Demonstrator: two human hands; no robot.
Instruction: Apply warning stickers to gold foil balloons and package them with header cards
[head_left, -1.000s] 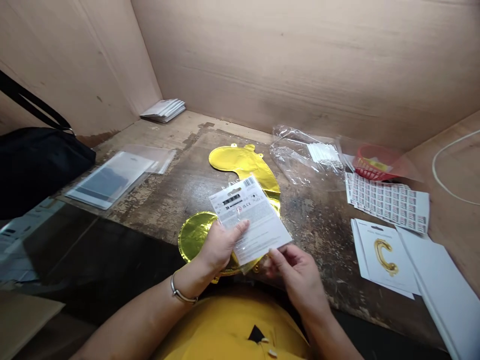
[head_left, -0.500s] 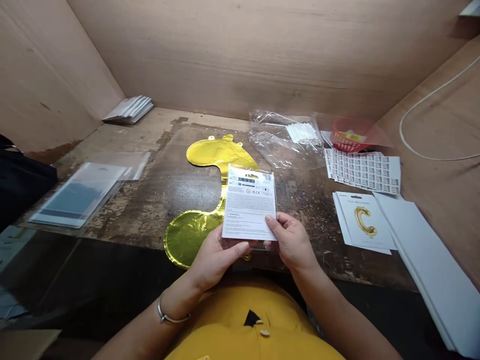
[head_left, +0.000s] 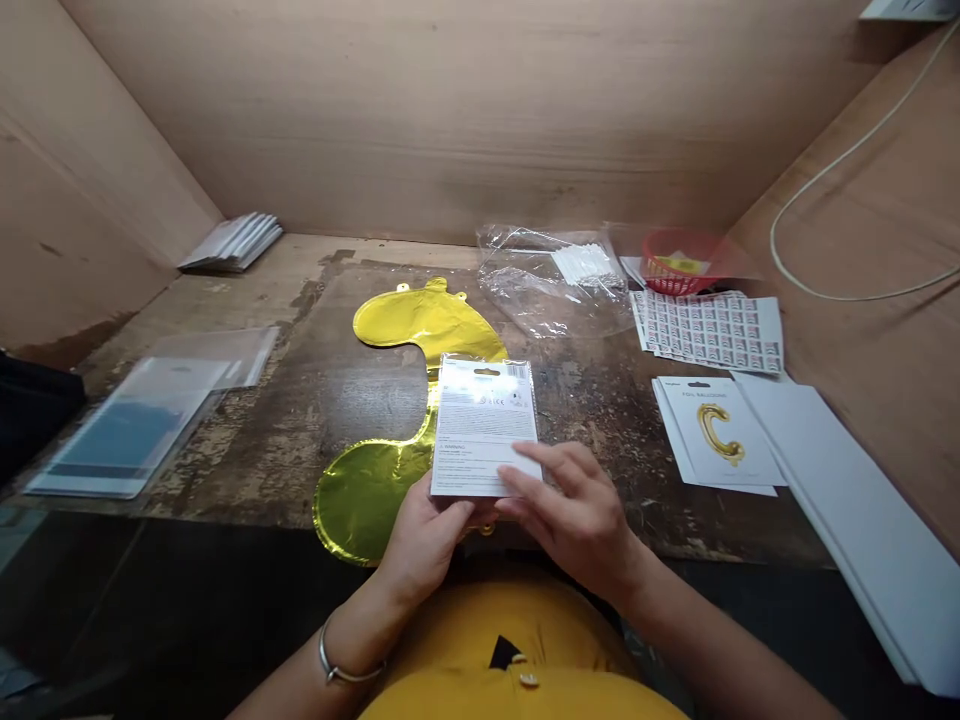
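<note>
My left hand [head_left: 426,540] grips the bottom edge of a white printed card in a clear sleeve [head_left: 484,425], held upright over the table's near edge. Fingers of my right hand [head_left: 577,515] rest spread on the card's lower right corner. Behind the card lies a flat gold foil balloon [head_left: 390,400], curved like a letter, on the worn wooden table [head_left: 337,380].
At the right lie a card showing a gold C [head_left: 716,435], a sheet of small labels [head_left: 709,330], white sheets [head_left: 855,510], a red basket [head_left: 675,270] and a clear bag of white sticks [head_left: 562,275]. Clear sleeves [head_left: 135,425] lie left, a paper stack [head_left: 232,240] far left.
The card has been turned straight and brought nearer to me. My right hand has shifted from pinching its right edge to resting its fingers on the lower corner.
</note>
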